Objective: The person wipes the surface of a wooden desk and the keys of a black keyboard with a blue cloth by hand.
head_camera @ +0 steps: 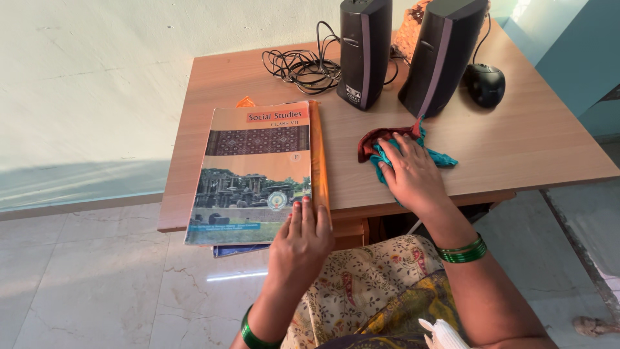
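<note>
My right hand point(413, 173) presses flat on a crumpled teal and dark red cloth point(387, 145) on the wooden table point(516, 139), just in front of the right speaker. My left hand point(301, 240) rests with its fingertips on the near right corner of a stack of books point(258, 171). The top book has an orange cover with a picture of a stone building. An orange book and a blue one show beneath it. The stack overhangs the table's near edge slightly.
Two tall black speakers point(365, 52) point(442, 55) stand at the back of the table, with a tangle of black cable point(300, 64) to their left and a black mouse point(485, 84) to their right. Pale tiled floor point(97, 284) lies to the left.
</note>
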